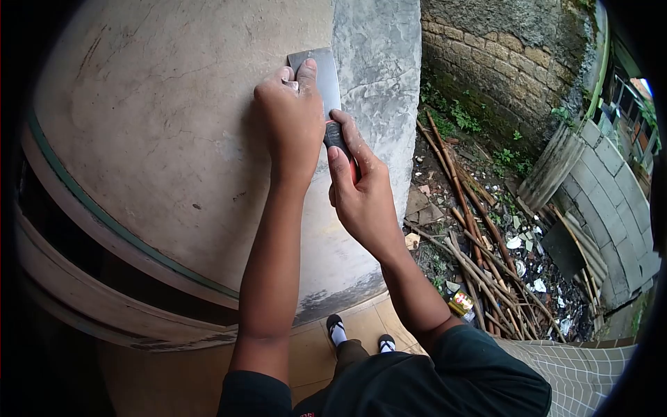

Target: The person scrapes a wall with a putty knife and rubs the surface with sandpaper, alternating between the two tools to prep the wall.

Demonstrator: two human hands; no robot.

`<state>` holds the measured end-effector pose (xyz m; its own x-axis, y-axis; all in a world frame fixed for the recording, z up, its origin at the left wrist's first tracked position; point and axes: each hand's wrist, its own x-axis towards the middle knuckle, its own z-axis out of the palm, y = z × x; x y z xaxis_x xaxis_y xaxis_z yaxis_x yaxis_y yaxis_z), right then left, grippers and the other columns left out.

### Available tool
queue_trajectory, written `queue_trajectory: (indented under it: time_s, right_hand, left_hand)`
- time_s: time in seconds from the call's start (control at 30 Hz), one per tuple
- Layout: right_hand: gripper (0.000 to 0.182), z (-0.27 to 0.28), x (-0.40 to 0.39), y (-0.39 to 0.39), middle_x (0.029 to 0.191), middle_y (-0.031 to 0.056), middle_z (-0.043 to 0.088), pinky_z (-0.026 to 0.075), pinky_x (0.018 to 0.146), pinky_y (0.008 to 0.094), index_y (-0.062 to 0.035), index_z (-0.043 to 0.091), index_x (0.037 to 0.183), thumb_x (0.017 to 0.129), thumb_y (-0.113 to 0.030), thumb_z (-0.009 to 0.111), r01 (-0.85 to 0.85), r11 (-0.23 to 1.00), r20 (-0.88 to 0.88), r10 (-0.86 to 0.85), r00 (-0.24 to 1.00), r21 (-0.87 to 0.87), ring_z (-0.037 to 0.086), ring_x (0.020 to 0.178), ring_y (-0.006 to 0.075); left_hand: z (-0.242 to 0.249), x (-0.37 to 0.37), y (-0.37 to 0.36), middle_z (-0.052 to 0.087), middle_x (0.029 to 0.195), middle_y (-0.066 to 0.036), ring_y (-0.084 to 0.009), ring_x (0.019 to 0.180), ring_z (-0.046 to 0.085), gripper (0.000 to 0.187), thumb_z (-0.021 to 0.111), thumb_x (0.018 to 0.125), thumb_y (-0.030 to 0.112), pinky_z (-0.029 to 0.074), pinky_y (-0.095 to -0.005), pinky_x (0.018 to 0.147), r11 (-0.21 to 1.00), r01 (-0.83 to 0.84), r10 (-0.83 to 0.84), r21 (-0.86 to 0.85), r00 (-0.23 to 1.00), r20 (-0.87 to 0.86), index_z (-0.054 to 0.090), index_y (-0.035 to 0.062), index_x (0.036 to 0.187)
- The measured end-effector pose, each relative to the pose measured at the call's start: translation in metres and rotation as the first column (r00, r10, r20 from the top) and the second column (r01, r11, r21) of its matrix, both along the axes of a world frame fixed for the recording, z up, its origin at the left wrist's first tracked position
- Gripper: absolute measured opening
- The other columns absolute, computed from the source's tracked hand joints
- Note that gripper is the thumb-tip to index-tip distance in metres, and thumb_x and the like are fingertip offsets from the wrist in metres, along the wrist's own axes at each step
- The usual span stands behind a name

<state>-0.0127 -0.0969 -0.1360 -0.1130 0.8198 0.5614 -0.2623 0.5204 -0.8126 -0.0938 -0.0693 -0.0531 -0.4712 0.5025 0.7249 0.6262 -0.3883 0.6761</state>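
A wide metal scraper [327,78] lies against the plastered wall [174,125], close to where the beige surface meets a grey patch [379,76]. Its dark handle, with some red on it, is in my right hand [361,184], whose fingers and thumb close round it. My left hand [292,125] is closed at the blade, thumb and fingers pressed at its upper left part. Pale dust coats the fingers of both hands. The palm side of my left hand is hidden.
A green-edged opening [125,229] curves along the lower left wall. Right of the wall corner lie bamboo poles [479,243] and rubbish on the ground, beside a brick wall [514,62] and a grey block wall [604,201]. Tiled floor [313,354] is below.
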Motion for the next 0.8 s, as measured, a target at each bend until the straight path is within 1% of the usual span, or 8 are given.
queue_trajectory:
  time_s: [0.1, 0.23, 0.33, 0.43, 0.5, 0.7, 0.77, 0.8]
  right_hand:
    - [0.044, -0.011, 0.01, -0.015, 0.116, 0.0272, 0.061, 0.046, 0.087, 0.0299, 0.0036, 0.042, 0.138, 0.096, -0.008, 0.05, -0.06, 0.995, 0.042, 0.063, 0.997, -0.076, 0.058, 0.099, 0.0149]
    - [0.043, 0.0, 0.007, -0.003, 0.102, 0.0231, 0.064, 0.047, 0.074, 0.028, 0.0031, 0.043, 0.137, 0.096, -0.007, 0.05, -0.015, 1.0, 0.052, 0.015, 0.999, 0.005, 0.052, 0.075, 0.0115]
    - [0.042, 0.023, 0.011, 0.003, 0.082, 0.0184, 0.06, 0.045, 0.065, 0.0287, 0.0027, 0.044, 0.136, 0.096, -0.009, 0.051, 0.013, 1.0, 0.061, -0.013, 0.998, 0.005, 0.046, 0.067, 0.0108]
    - [0.045, 0.01, 0.013, -0.006, 0.073, 0.0161, 0.055, 0.044, 0.062, 0.0296, 0.0017, 0.043, 0.138, 0.096, -0.011, 0.051, -0.023, 1.0, 0.053, 0.022, 0.998, 0.012, 0.044, 0.064, 0.0104]
    - [0.045, -0.001, 0.017, -0.011, 0.064, 0.0152, 0.05, 0.045, 0.062, 0.0295, 0.0006, 0.044, 0.138, 0.095, -0.011, 0.051, -0.037, 0.997, 0.158, 0.048, 0.986, -0.069, 0.044, 0.062, 0.0094]
    - [0.044, 0.01, 0.01, -0.001, 0.065, 0.0154, 0.051, 0.043, 0.059, 0.0286, 0.0008, 0.046, 0.137, 0.094, -0.009, 0.052, -0.041, 0.999, 0.109, 0.043, 0.993, -0.024, 0.042, 0.06, 0.009]
    - [0.044, 0.003, 0.01, -0.008, 0.064, 0.0134, 0.051, 0.042, 0.058, 0.0277, 0.0005, 0.046, 0.137, 0.094, -0.008, 0.053, -0.012, 1.0, 0.119, 0.014, 0.993, -0.018, 0.042, 0.06, 0.0085]
    - [0.044, -0.005, 0.009, -0.016, 0.064, 0.0119, 0.051, 0.042, 0.058, 0.0275, 0.0004, 0.047, 0.136, 0.094, -0.007, 0.053, -0.004, 1.0, 0.105, 0.003, 0.994, 0.01, 0.041, 0.059, 0.008]
  left_hand:
    - [-0.011, -0.002, -0.003, 0.045, 0.05, -0.013, -0.0171, 0.049, 0.038, 0.042, 0.065, 0.089, 0.02, 0.037, -0.0375, 0.048, 0.999, 0.054, -0.054, -0.004, 0.996, 0.074, 0.046, -0.0041, 0.061]
    - [0.001, -0.001, 0.007, 0.046, 0.051, -0.014, -0.0187, 0.049, 0.04, 0.042, 0.067, 0.088, 0.021, 0.039, -0.04, 0.05, 0.999, -0.038, 0.038, -0.014, 0.999, -0.014, 0.046, -0.0041, 0.06]
    - [0.029, 0.007, 0.002, 0.057, 0.055, -0.02, -0.0265, 0.052, 0.064, 0.037, 0.06, 0.092, 0.018, 0.046, -0.04, 0.05, 0.99, -0.138, 0.131, -0.03, 0.977, -0.166, 0.057, -0.0085, 0.066]
    - [0.011, 0.006, -0.005, 0.049, 0.053, -0.015, -0.0193, 0.049, 0.043, 0.041, 0.065, 0.089, 0.024, 0.042, -0.0406, 0.053, 0.997, 0.008, 0.0, -0.079, 0.995, 0.101, 0.051, -0.006, 0.064]
    - [-0.004, -0.002, -0.003, 0.05, 0.053, -0.014, -0.0192, 0.049, 0.043, 0.041, 0.065, 0.088, 0.024, 0.042, -0.0399, 0.052, 0.998, -0.027, 0.031, -0.055, 0.997, 0.068, 0.051, -0.0061, 0.064]
    - [0.012, 0.001, -0.004, 0.05, 0.052, -0.009, -0.0147, 0.05, 0.046, 0.041, 0.064, 0.089, 0.023, 0.041, -0.0361, 0.051, 0.985, -0.164, 0.16, -0.058, 0.985, -0.067, 0.051, -0.0057, 0.063]
    - [0.003, 0.0, -0.008, 0.05, 0.052, -0.011, -0.0147, 0.048, 0.047, 0.041, 0.064, 0.089, 0.023, 0.042, -0.0377, 0.048, 0.996, 0.003, 0.007, -0.089, 0.994, 0.11, 0.05, -0.0053, 0.063]
    - [-0.017, -0.014, 0.001, 0.05, 0.051, -0.012, -0.0143, 0.045, 0.046, 0.042, 0.064, 0.089, 0.024, 0.043, -0.0377, 0.043, 0.996, -0.064, 0.065, -0.061, 0.998, 0.022, 0.05, -0.0053, 0.062]
